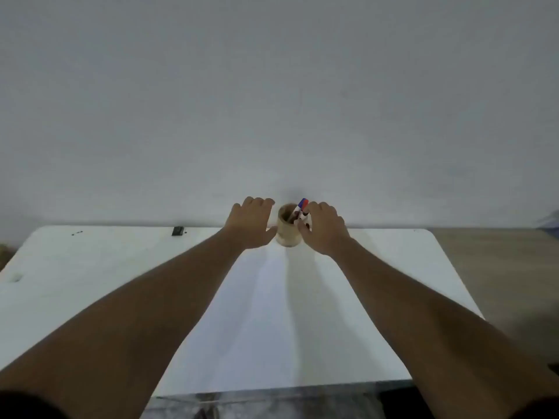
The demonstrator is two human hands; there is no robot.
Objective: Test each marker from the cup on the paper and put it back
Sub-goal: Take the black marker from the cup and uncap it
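Observation:
A small wooden cup (pixel 288 234) stands at the far edge of the white table, by the wall. A marker (pixel 302 204) with a blue and red end sticks out of the cup, tilted to the right. My right hand (pixel 325 228) is at the cup's right side with its fingers pinched around the marker. My left hand (pixel 252 222) hovers just left of the cup, fingers spread, its thumb near the cup's wall; I cannot tell whether it touches. A large white sheet of paper (pixel 281 322) lies on the table between my forearms.
The white table (pixel 90 267) ends at a plain wall. A small dark object (pixel 177 231) sits at the back edge to the left, with a few dark specks (pixel 77 233) farther left. A wooden floor (pixel 499 267) shows to the right.

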